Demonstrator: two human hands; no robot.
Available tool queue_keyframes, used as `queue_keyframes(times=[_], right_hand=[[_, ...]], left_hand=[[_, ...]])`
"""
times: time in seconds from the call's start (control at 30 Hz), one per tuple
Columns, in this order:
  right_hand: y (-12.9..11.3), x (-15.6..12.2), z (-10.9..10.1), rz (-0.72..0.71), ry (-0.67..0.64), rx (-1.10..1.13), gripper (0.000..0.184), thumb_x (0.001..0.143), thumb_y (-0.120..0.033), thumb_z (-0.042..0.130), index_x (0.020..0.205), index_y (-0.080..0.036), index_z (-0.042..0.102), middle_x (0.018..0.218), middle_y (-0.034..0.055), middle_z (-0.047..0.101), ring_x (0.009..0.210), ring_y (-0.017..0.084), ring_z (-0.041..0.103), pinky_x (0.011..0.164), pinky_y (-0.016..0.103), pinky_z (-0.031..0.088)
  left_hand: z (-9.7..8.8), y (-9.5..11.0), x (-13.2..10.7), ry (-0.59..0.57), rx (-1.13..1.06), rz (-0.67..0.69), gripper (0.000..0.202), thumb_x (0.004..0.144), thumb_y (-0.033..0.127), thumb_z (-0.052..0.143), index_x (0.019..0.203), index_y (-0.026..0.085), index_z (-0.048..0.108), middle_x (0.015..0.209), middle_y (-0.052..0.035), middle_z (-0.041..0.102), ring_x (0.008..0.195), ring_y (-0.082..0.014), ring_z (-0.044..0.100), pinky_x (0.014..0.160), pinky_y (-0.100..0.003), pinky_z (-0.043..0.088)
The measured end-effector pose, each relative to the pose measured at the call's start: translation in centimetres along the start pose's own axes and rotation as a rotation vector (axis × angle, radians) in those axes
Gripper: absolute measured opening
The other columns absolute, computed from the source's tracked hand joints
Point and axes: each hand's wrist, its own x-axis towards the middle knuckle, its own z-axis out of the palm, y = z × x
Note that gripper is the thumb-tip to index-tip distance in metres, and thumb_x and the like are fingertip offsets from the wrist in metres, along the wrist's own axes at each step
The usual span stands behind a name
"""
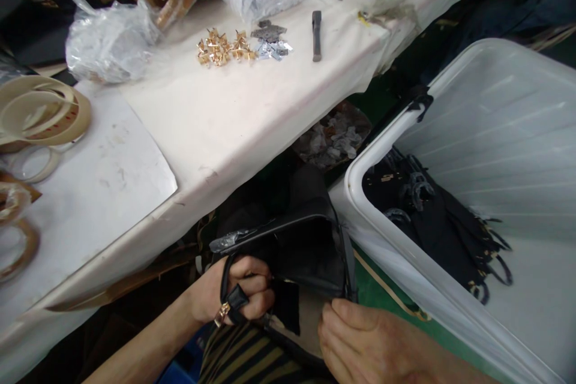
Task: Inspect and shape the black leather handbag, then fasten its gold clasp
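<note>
A black handbag lies open on my lap, its mouth facing me and its dark lining showing. My left hand is closed on the near left edge of the bag. Around that hand hangs a thin black strap with a gold-coloured buckle. My right hand is closed on the bag's right edge, its fingertips partly hidden. Clear plastic wrap covers part of the bag's handle at the upper left.
A white table holds gold-coloured metal fittings, small metal plates, a dark tool, tape rolls and plastic bags. On the right, a large white bin contains black bags. Scraps lie below the table.
</note>
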Motion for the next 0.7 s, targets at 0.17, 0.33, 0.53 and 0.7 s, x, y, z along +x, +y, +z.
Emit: queue_keyframes(times=[0.17,0.33,0.53,0.7], right_hand=[[0.5,-0.6,0.8,-0.02,-0.023,0.087,0.017,0.095,-0.014,0.057,0.08,-0.02,0.062,0.075,0.0023,0.062,0.073,0.019,0.052,0.082,0.038,0.042],[1.4,-0.7,0.8,-0.027,-0.053,0.129,0.01,0.092,-0.013,0.06,0.085,-0.019,0.063,0.076,0.0007,0.059,0.072,0.019,0.05,0.078,0.037,0.04],[2.3,-0.5,0.4,-0.008,-0.021,0.17,0.011,0.09,-0.011,0.06,0.083,-0.02,0.062,0.075,-0.001,0.058,0.069,0.018,0.048,0.076,0.037,0.04],[1.8,-0.9,0.6,0.134,-0.155,0.049,0.008,0.084,-0.012,0.062,0.087,-0.019,0.066,0.08,0.0041,0.065,0.077,0.023,0.055,0.076,0.04,0.044]], left_hand=[[-0.2,0.1,0.7,-0.002,0.002,-0.039,0.009,0.099,0.011,0.058,0.097,0.013,0.066,0.073,-0.0018,0.067,0.081,-0.0179,0.068,0.077,-0.027,0.059],[-0.1,0.1,0.7,-0.011,-0.027,-0.085,0.011,0.102,0.013,0.054,0.099,0.013,0.065,0.078,-0.0031,0.069,0.088,-0.0193,0.067,0.077,-0.028,0.056],[-0.3,0.2,1.5,-0.015,-0.009,-0.068,0.013,0.102,0.011,0.051,0.1,0.013,0.064,0.077,-0.0025,0.068,0.087,-0.0187,0.066,0.079,-0.029,0.057],[-0.4,0.9,3.2,-0.01,0.003,-0.055,0.013,0.101,0.011,0.052,0.099,0.014,0.065,0.078,-0.0021,0.068,0.091,-0.019,0.065,0.08,-0.027,0.057]])
